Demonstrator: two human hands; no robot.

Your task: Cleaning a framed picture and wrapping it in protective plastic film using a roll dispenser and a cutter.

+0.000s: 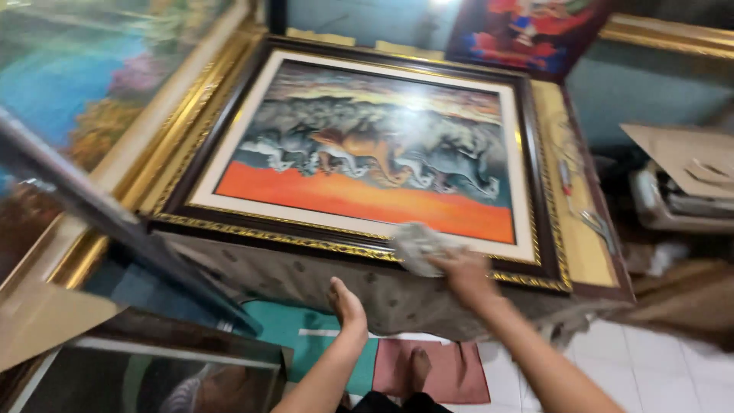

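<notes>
A large framed painting of horses over an orange ground lies flat on a cloth-covered table, in a dark frame with gold trim. My right hand presses a grey rag onto the frame's near edge, right of centre. My left hand hangs in front of the table's near side with fingers together, holding nothing and touching nothing that I can make out.
A big gold-framed landscape painting leans at the left. Another frame sits low at the bottom left. Pliers lie on a gold frame under the painting's right side. Cardboard is at the right; a red mat covers the white-tiled floor.
</notes>
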